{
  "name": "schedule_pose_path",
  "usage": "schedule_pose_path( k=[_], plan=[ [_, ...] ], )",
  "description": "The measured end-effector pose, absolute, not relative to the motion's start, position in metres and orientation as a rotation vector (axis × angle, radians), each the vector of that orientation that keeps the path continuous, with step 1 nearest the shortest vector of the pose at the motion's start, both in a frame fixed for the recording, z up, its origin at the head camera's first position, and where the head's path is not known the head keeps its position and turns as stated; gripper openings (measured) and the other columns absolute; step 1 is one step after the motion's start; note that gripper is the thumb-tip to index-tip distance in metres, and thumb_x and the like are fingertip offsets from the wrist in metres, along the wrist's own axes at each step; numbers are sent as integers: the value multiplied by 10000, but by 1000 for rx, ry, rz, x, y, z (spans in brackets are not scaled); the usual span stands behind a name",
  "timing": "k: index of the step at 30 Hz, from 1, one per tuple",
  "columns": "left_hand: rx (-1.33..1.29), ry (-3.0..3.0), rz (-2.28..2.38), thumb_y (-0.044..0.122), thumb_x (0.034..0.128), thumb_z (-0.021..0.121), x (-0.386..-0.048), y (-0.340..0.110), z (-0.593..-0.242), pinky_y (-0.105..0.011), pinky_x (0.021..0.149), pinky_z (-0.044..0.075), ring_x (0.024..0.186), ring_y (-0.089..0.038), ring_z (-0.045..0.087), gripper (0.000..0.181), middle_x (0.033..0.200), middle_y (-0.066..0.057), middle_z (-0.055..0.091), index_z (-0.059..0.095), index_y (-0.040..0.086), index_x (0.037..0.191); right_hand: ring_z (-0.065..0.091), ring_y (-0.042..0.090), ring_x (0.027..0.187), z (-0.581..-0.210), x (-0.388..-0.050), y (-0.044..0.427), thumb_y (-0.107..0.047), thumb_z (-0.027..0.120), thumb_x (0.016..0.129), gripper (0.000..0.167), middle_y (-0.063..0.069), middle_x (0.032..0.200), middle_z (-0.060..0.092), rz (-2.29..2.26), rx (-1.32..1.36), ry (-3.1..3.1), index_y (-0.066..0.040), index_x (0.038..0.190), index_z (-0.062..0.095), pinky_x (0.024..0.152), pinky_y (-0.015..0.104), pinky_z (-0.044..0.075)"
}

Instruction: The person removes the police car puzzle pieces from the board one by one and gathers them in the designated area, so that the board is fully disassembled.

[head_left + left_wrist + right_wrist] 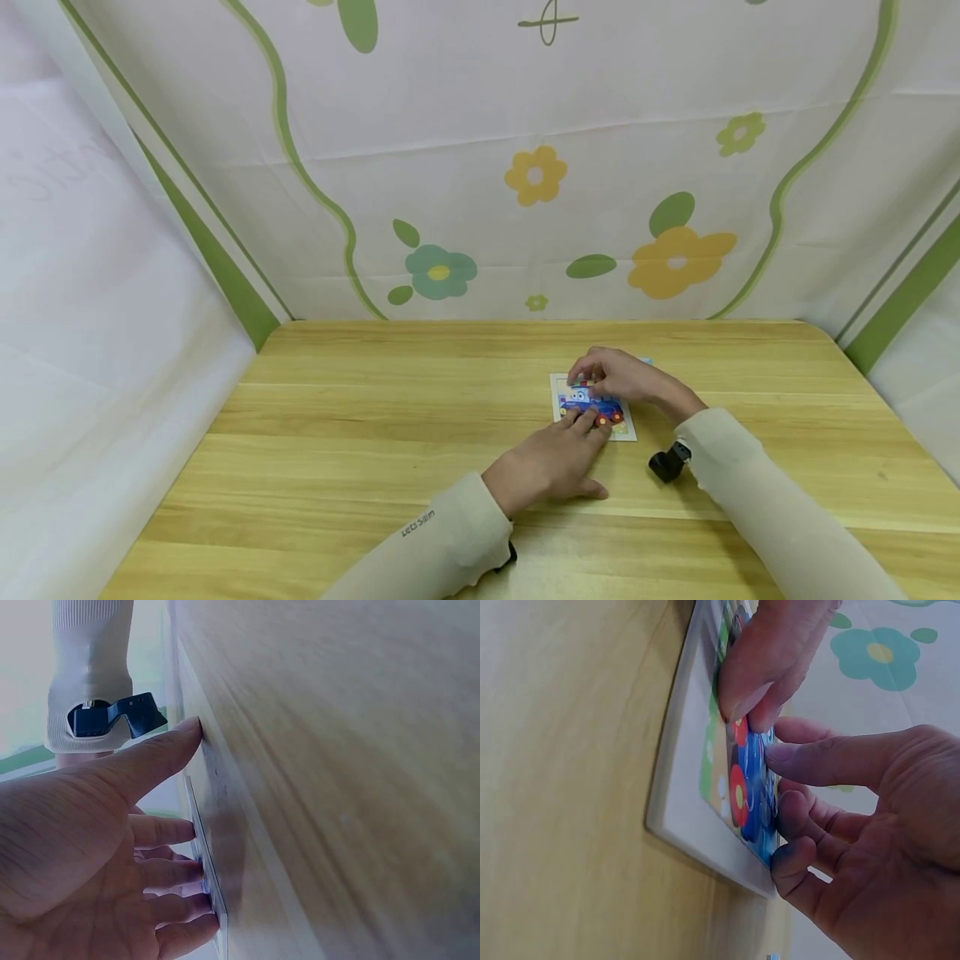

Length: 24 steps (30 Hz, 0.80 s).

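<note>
A small white-bordered picture board (628,434), seemingly a jigsaw puzzle, lies on the table with a blue cartoon police car (748,784) on it. My left hand (557,460) rests its fingertips on the board's near part, fingers spread and the thumb out to the side on the wood. From the far right, my right hand (618,373) bends over the upper part of the car. Its thumb and fingertips touch the picture in the right wrist view; whether they pinch a loose piece cannot be made out.
A small light-blue thing (647,361) shows partly behind the right hand. The wooden table (337,450) reaches back to a flowered cloth wall (480,192), with more cloth at both sides. Black wrist cameras hang at the cuffs, the right one (667,463) close to the board.
</note>
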<state>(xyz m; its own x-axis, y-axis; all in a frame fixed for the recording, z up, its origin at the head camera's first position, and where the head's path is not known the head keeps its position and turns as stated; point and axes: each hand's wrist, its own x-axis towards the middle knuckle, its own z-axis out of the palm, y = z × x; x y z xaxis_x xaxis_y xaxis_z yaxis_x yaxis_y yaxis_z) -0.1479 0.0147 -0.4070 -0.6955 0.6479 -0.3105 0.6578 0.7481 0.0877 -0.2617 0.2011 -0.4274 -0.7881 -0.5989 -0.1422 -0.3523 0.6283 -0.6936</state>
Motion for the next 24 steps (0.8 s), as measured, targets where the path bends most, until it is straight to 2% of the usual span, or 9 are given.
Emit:
schedule_pose_path(
  k=[24],
  plan=[
    [1027,2632,-82,642,982,600,-149,15,-411,-305,1286,297,1613,-231,255,865,1754,-41,216,302,205,1666,496,214,876,-426,-260,198,111,639,908,313,110,994,582,-904,-796,2526,-121,1085,754,803,356,455]
  ],
)
